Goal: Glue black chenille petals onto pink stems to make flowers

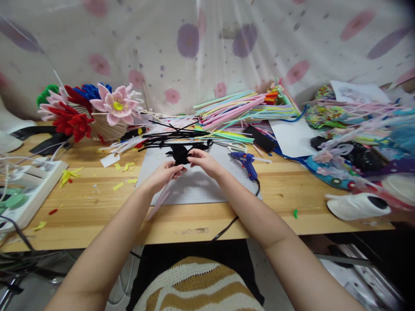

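Both my hands hold a small black fuzzy piece [180,154], which looks made of pipe cleaners, over a white sheet [201,190]. My left hand [169,172] grips it from below left, fingers closed. A pale pink strip [159,201] hangs down under that hand; whether the fingers hold it too I cannot tell. Pinched at the piece's right side is my right hand [202,160]. Just behind lie black pipe cleaners [171,137] in a loose heap. To the right, a blue glue gun [245,163] rests on the sheet beside white-handled scissors [238,147].
Pipe-cleaner flowers [116,105] stand back left, above a white power strip [35,190]. Colored pipe cleaners [233,108] pile along the back. A black phone-like slab [259,139], white paper [292,137] and a thread spool [356,206] lie right. Yellow scraps [69,175] dot the wooden table [106,203].
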`<state>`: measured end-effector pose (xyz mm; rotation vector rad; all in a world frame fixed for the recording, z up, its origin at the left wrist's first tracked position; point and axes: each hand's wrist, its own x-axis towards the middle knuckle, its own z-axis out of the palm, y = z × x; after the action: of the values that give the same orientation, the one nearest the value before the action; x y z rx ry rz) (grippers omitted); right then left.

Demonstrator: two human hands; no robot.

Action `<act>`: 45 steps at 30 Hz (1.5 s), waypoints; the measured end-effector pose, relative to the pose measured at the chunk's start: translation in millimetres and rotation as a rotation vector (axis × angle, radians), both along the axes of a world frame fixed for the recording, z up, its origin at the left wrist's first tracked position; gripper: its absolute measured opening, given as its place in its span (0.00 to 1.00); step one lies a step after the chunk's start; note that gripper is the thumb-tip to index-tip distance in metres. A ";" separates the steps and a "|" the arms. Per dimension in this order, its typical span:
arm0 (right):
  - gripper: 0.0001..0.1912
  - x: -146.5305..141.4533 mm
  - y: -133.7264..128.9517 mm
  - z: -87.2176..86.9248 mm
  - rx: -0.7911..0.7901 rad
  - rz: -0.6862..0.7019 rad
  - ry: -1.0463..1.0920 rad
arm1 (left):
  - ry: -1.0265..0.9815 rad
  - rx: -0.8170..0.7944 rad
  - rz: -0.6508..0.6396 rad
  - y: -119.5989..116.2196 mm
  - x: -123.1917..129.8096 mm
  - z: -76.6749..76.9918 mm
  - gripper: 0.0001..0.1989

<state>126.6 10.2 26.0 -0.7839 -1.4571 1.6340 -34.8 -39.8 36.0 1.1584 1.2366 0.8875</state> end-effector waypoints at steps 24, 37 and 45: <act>0.14 -0.9 -3.9 6.2 0.222 -0.128 -0.132 | 1.188 0.313 0.155 -13.2 4.1 -2.8 0.16; 0.18 -10.6 -19.7 7.6 -0.399 0.183 0.126 | 1.226 0.669 0.268 -4.5 -27.5 -11.6 0.13; 0.18 -18.4 -21.7 -0.7 -0.457 0.143 0.304 | 1.251 0.750 0.278 -2.8 -31.0 -19.7 0.13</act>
<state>108.2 -11.4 25.3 -0.6454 -0.9556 2.1300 -65.8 -42.6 16.3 2.3753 2.1751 0.8377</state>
